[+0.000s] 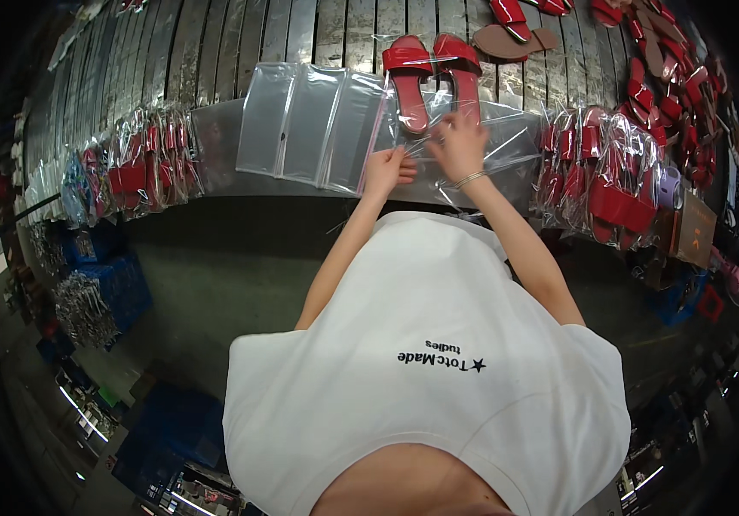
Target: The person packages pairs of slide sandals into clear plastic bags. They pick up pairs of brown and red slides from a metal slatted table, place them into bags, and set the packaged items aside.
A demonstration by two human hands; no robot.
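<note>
A pair of red slide sandals lies side by side, toes away from me: the left sandal and the right sandal. Clear plastic film, seemingly a bag, lies around and under their heels; I cannot tell how far it covers them. My left hand is closed, thumb against bent fingers, at the bag's near edge. Over the right sandal's heel is my right hand, its slightly blurred fingers bent and apart. Flat clear bags with a pink strip lie left of the sandals.
Bagged red sandals stand in rows at the left and right. Loose red sandals pile up at the far right. A brown-soled sandal lies on the metal slatted surface. Blue crates stand below left.
</note>
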